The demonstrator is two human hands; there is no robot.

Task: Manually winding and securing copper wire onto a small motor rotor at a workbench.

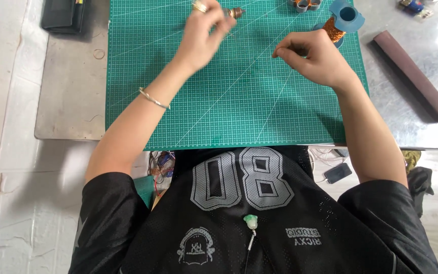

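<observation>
My left hand (202, 31) is raised over the far part of a green cutting mat (219, 111), its fingers closed on a small copper-wound coil part (235, 12). A ring sits on one finger and a thin bangle on the wrist. My right hand (313, 55) rests on the mat to the right, thumb and fingers pinched together as if on a very thin wire; the wire itself is too fine to make out. Just beyond the right hand stands a blue spool of copper wire (341, 23).
A long dark brown bar (414, 75) lies on the metal sheet at the right. A black case (65, 15) sits at the far left. Grey metal rings (306, 4) lie at the mat's far edge. A phone (337, 173) lies below the table edge.
</observation>
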